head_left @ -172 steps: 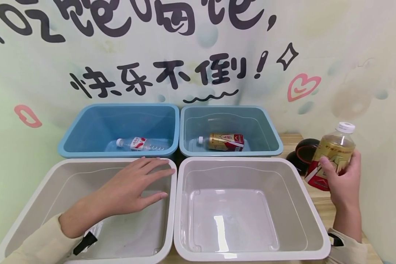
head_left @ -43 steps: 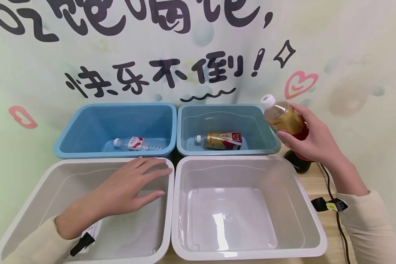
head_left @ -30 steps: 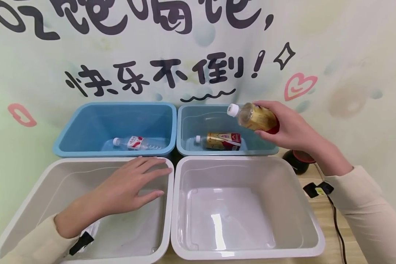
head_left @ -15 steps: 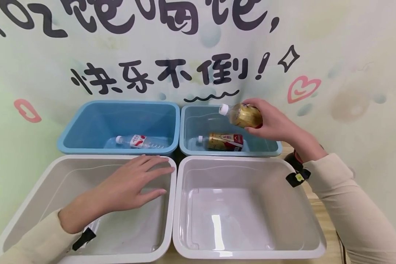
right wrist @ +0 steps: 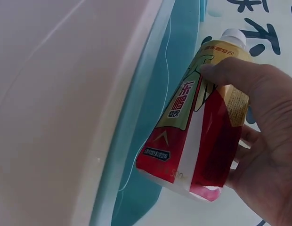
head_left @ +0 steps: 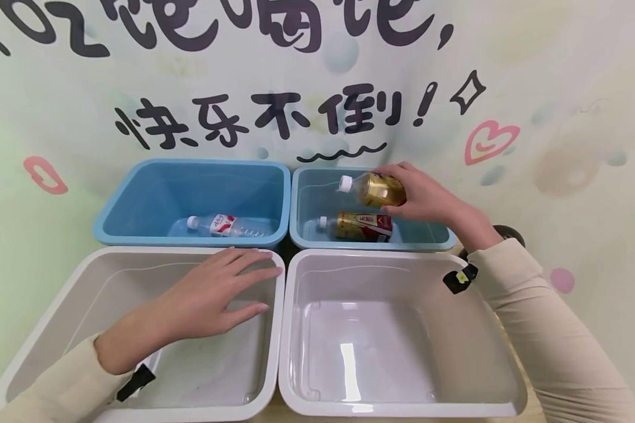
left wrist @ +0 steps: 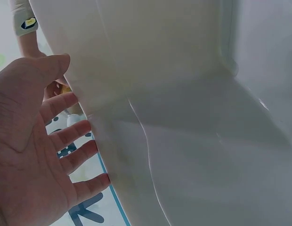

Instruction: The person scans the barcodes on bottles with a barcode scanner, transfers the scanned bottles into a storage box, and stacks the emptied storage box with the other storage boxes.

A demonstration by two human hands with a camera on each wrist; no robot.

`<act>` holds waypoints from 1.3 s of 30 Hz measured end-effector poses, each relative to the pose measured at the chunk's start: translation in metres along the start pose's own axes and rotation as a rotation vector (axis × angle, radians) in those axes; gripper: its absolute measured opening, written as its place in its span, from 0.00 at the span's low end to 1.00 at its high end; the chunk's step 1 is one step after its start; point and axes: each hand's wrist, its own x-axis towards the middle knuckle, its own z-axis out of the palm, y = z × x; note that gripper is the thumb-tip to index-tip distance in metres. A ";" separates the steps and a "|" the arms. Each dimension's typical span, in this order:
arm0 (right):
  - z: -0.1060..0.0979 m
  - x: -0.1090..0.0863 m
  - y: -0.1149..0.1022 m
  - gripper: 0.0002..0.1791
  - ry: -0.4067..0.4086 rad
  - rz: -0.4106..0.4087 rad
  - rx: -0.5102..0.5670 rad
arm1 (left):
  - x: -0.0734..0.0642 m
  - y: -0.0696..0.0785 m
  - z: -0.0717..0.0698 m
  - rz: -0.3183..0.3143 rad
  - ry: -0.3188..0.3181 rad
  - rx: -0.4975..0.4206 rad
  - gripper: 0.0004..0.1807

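My right hand (head_left: 423, 192) grips a gold-and-red drink bottle (head_left: 379, 189) with a white cap, tilted on its side over the teal bin (head_left: 370, 245). In the right wrist view the thumb and fingers wrap round the same bottle (right wrist: 198, 122). A second gold-and-red bottle (head_left: 361, 227) lies on the floor of the teal bin, just below. My left hand (head_left: 206, 296), fingers spread and holding nothing, rests at the inner corner of the left grey bin (head_left: 84, 282). The left wrist view shows its fingertips (left wrist: 92, 126) right at the bin's rim.
Behind on the left, a blue bin (head_left: 190, 241) holds a clear water bottle (head_left: 227, 226). The right grey bin (head_left: 370, 341) stands in front of the teal one. A dark round object (head_left: 508, 234) sits past my right wrist. A printed wall (head_left: 317, 70) rises close behind.
My right hand has carried the bottle leftward from beyond the right bins to over the teal bin, tipping it from upright onto its side. The left hand stays in place.
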 end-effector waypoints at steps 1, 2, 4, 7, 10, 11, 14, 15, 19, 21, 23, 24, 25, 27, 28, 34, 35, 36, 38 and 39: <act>0.001 0.001 0.000 0.42 0.000 -0.001 -0.002 | 0.000 0.000 0.000 0.000 -0.001 0.000 0.31; 0.002 0.002 -0.001 0.42 0.000 -0.004 -0.004 | 0.000 0.000 0.000 0.001 0.000 0.000 0.31; 0.005 0.005 -0.001 0.42 0.005 -0.005 -0.017 | 0.000 0.000 0.000 0.004 0.009 0.001 0.31; 0.010 0.009 0.000 0.43 0.021 0.003 -0.062 | 0.000 -0.001 0.000 0.005 0.019 0.002 0.31; 0.015 0.010 0.001 0.43 0.044 0.015 -0.123 | 0.000 -0.001 0.001 0.000 0.016 -0.007 0.31; 0.016 0.009 0.002 0.44 0.054 0.016 -0.139 | 0.000 -0.001 0.001 -0.002 0.013 -0.009 0.31; 0.016 0.006 0.003 0.42 0.067 0.022 -0.158 | 0.000 -0.001 0.002 -0.001 0.013 -0.013 0.31; 0.015 0.004 0.004 0.41 0.068 0.025 -0.156 | 0.001 0.000 0.002 0.001 0.015 -0.012 0.31; 0.013 -0.003 0.003 0.40 0.045 0.048 -0.137 | 0.001 0.000 0.002 0.009 0.018 -0.001 0.31; 0.011 -0.007 0.003 0.39 0.038 0.056 -0.133 | 0.001 0.001 0.002 0.011 0.018 0.002 0.30; 0.011 -0.011 0.004 0.38 0.032 0.066 -0.130 | 0.002 0.001 0.002 0.011 0.015 0.002 0.30; 0.010 -0.013 0.004 0.38 0.031 0.070 -0.128 | 0.001 0.001 0.002 0.011 0.016 0.002 0.30; 0.010 -0.015 0.005 0.38 0.030 0.072 -0.129 | 0.002 0.001 0.002 0.010 0.016 0.001 0.30; 0.009 -0.020 0.006 0.37 0.030 0.073 -0.134 | 0.002 0.001 0.002 0.008 0.015 -0.002 0.30; 0.009 -0.022 0.007 0.37 0.032 0.075 -0.138 | 0.001 0.001 0.002 0.007 0.014 -0.003 0.30; 0.005 -0.040 0.008 0.36 0.046 0.087 -0.160 | 0.001 0.001 0.002 0.007 0.017 -0.006 0.30; 0.005 -0.043 0.009 0.36 0.043 0.092 -0.160 | 0.001 0.001 0.002 0.008 0.019 -0.005 0.30; 0.005 -0.047 0.009 0.36 0.039 0.097 -0.159 | 0.000 0.000 0.002 0.009 0.022 -0.003 0.30; 0.004 -0.055 0.009 0.36 0.029 0.109 -0.160 | 0.000 0.000 0.002 0.012 0.027 0.002 0.30; 0.004 -0.058 0.009 0.36 0.026 0.108 -0.160 | 0.000 -0.001 0.002 0.012 0.030 0.004 0.30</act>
